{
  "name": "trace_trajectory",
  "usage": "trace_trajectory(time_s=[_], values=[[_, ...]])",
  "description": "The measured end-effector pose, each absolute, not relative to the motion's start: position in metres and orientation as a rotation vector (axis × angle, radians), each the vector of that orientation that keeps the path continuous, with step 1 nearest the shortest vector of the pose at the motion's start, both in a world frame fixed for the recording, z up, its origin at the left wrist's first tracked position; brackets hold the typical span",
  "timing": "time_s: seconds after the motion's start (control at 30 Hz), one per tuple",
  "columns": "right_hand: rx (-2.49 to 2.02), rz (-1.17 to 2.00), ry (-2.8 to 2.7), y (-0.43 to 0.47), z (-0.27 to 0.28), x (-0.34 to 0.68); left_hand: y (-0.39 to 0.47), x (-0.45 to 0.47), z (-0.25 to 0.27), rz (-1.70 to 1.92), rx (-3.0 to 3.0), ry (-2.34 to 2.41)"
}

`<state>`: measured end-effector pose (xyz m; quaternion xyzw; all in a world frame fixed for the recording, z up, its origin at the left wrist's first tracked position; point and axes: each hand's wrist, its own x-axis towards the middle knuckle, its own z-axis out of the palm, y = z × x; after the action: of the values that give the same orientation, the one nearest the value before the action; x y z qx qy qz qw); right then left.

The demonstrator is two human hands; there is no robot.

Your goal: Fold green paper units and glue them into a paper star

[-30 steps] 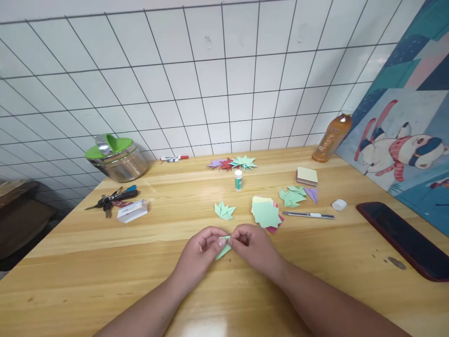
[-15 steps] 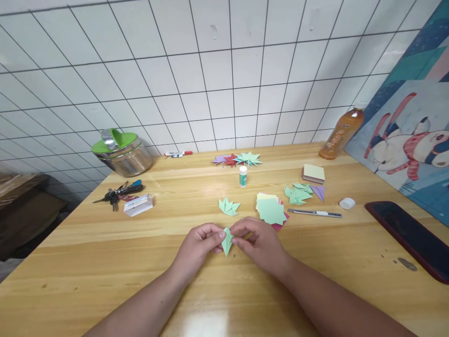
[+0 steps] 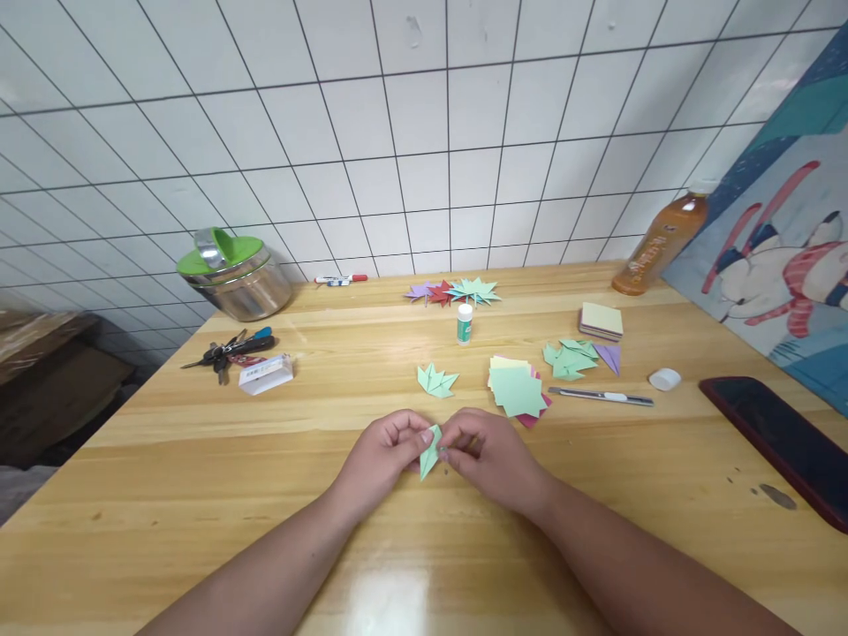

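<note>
A small folded piece of light green paper (image 3: 430, 455), narrow and pointed at its lower end, is between my two hands above the wooden table. My left hand (image 3: 390, 450) pinches it from the left, thumb on top. Fingers of my right hand (image 3: 487, 455) are closed at its right edge. Just beyond my hands lies a folded green leaf-like paper piece (image 3: 437, 381). To the right of that is a pile of coloured paper sheets (image 3: 518, 391) with green on top. A glue stick (image 3: 465, 325) stands upright farther back.
On the right are a utility knife (image 3: 601, 397), folded green pieces (image 3: 570, 359), a paper stack (image 3: 601, 321), a white cap (image 3: 664, 380), a phone (image 3: 782, 446) and a bottle (image 3: 662, 243). A metal pot (image 3: 242, 283), keys (image 3: 229, 349) and a small box (image 3: 266, 374) are left.
The folded green paper has tilted, its lower point now leaning left. My hands stay close together around it. The camera view has shifted slightly.
</note>
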<state>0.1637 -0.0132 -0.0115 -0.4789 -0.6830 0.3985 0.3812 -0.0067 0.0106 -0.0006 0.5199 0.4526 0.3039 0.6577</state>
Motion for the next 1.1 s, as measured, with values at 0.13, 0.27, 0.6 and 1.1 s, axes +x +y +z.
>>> trace_trajectory(time_s=[0.13, 0.27, 0.6, 1.1], values=[[-1.214, 1.076, -1.676, -0.0132, -0.0129, 0.1632, 0.0097, -0.0067, -0.0005, 0.682, 1.23, 1.026], [-1.242, 1.109, -1.636, -0.0125, -0.0138, 0.1633, 0.0095, -0.0083, -0.0041, 0.675, 1.296, 1.015], [-1.186, 1.18, -1.483, -0.0093, -0.0109, 0.1623, 0.0094, -0.0085, -0.0046, 0.681, 1.263, 0.896], [-1.282, 1.127, -1.534, -0.0102, -0.0115, 0.1615, 0.0095, -0.0067, -0.0047, 0.699, 1.196, 0.972]])
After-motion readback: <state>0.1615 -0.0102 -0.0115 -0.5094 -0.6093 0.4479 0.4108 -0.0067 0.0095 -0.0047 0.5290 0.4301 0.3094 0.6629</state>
